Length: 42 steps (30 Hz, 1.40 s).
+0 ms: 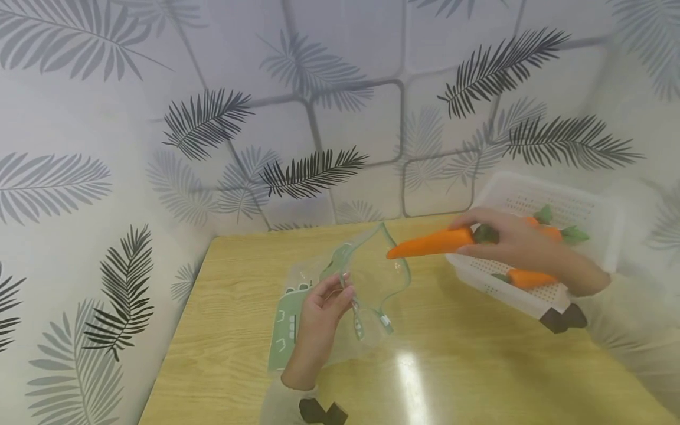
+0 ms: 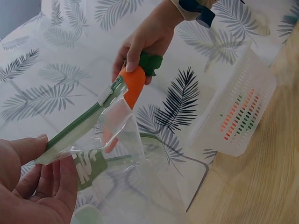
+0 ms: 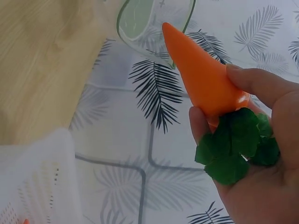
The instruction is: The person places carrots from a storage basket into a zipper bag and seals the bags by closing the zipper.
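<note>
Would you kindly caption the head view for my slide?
Right hand holds a carrot, tip toward the clear bag in the left hand; white basket at right.

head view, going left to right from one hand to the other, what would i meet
Left hand → clear bag's open mouth → held carrot → right hand.

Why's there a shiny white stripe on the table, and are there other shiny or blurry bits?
Head view: light seems to bounce off the table, leaving a white glare stripe; left wrist view: dimmer, with little glints on the clear bag; right wrist view: also dim, a shiny spot on the carrot, and the basket looks soft and hazy.
</note>
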Each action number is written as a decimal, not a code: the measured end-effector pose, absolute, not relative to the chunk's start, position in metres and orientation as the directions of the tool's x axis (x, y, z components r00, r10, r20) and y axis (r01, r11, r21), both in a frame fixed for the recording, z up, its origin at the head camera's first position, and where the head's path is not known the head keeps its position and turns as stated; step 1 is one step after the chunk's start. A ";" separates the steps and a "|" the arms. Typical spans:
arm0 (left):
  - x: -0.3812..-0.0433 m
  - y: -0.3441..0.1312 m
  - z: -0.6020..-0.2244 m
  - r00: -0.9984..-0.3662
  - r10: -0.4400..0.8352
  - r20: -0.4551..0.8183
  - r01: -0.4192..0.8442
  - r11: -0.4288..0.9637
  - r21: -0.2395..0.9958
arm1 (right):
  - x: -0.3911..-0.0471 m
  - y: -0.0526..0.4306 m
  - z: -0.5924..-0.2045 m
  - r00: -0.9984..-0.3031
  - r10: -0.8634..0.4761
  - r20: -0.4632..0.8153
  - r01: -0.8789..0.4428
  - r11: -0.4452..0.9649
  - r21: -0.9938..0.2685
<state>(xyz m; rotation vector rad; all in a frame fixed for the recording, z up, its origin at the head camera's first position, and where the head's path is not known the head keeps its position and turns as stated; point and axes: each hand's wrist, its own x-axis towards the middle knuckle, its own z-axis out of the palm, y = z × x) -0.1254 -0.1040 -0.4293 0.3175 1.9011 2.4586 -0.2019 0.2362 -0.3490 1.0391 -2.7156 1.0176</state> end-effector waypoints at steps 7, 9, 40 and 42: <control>-0.126 -0.104 -0.430 -0.980 0.132 0.149 0.111 -0.254 0.961 | -0.198 0.219 -0.359 -0.721 -0.641 0.265 -0.656 0.506 -0.560; -0.126 -0.105 -0.430 -0.979 0.133 0.153 0.115 -0.256 0.960 | -0.196 0.214 -0.360 -0.716 -0.651 0.252 -0.656 0.502 -0.564; -0.129 -0.103 -0.435 -0.983 0.113 0.147 0.120 -0.215 0.969 | -0.182 0.170 -0.363 -0.651 -0.737 0.180 -0.656 0.428 -0.621; -0.129 -0.104 -0.435 -0.983 0.112 0.145 0.121 -0.201 0.972 | -0.182 0.167 -0.363 -0.657 -0.734 0.172 -0.652 0.439 -0.618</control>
